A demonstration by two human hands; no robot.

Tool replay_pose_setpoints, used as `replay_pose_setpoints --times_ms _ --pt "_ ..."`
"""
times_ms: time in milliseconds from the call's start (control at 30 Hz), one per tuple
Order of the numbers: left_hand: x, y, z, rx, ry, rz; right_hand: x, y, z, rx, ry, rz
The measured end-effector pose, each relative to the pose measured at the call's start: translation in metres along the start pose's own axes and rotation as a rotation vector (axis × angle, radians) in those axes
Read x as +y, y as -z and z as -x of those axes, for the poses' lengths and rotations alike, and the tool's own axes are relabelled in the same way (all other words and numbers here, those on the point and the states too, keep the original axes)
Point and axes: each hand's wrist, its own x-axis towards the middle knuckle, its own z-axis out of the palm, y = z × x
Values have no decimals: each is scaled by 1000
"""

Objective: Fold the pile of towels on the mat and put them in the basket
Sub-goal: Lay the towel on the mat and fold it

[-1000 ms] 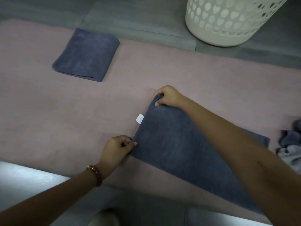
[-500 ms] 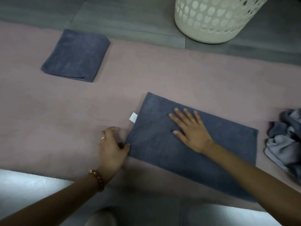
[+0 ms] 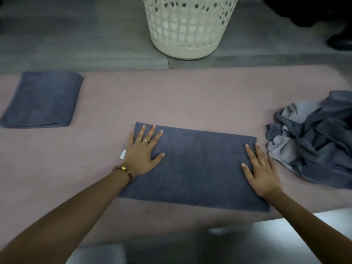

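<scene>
In the middle of the frame, a dark blue-grey towel lies as one long flat rectangle on the pink mat, and both hands lie on it palm down. The left hand presses the towel's left end with its fingers straight and spread, thumb angled out to the right; it grips nothing. It wears a thin ring, and a beaded bracelet circles the wrist. A small white label sticks out from the towel's edge just beside that wrist. The right hand lies flat on the right end, fingers extended toward the far right corner, likewise released and only pressing. Both bare forearms reach in from the bottom corners of the frame.

At the upper left, a folded towel of the same colour sits on the mat, well apart from the hands. At the right edge, a crumpled pile of towels in dark and lighter grey lies on the mat, just beside the flat towel's right end. At the top centre, a cream basket with heart-shaped holes stands on the grey floor, just past the mat's far edge; its rim is out of frame. Pale glossy patches show on the floor along the bottom. A dark shape at the upper right is too dim to identify.
</scene>
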Motion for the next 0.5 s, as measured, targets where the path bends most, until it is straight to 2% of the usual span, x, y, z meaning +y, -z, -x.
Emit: replay_pose_setpoints --times_ms 133,233,300,433,500 --pt "-5 10 -10 -31 173 46 -8 10 4 27 -61 16" --pt "-8 16 -5 -45 236 30 -24 4 26 74 4 21" --pt "-1 15 11 2 158 -23 -31 -4 46 64 50 5" --pt "17 1 59 61 -141 -71 -25 -16 78 -35 40 -30" --pt "16 -7 77 48 -166 -79 -14 -17 88 -34 87 8"
